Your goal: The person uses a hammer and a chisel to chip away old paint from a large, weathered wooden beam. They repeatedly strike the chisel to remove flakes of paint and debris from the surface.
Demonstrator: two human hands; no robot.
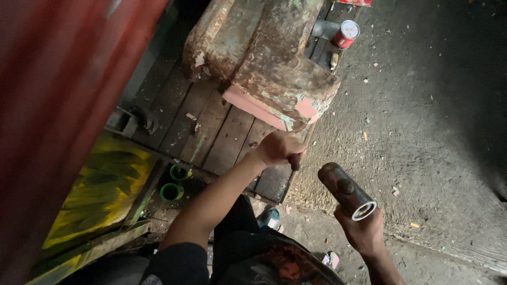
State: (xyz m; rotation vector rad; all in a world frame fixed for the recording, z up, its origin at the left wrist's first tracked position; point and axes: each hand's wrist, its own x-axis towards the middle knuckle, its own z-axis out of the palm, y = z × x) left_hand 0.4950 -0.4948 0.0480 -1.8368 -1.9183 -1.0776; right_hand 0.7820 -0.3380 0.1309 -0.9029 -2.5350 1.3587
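My left hand (279,149) is closed around a thin dark tool handle (294,161) that points toward the chipped corner of a large worn block (269,58), rusty brown with pink and green paint flakes. That block rests on a dark wooden plank platform (211,132). My right hand (363,232) grips a heavy dark cylindrical mallet (346,190), its head raised to the right of my left hand, with the pale round end facing the camera.
A red corrugated sheet (58,105) fills the left side. Below it lies a yellow and green painted panel (100,195), with two green cups (174,182) beside it. A red and white can (346,33) stands at the top. Paint chips litter the grey floor (422,132).
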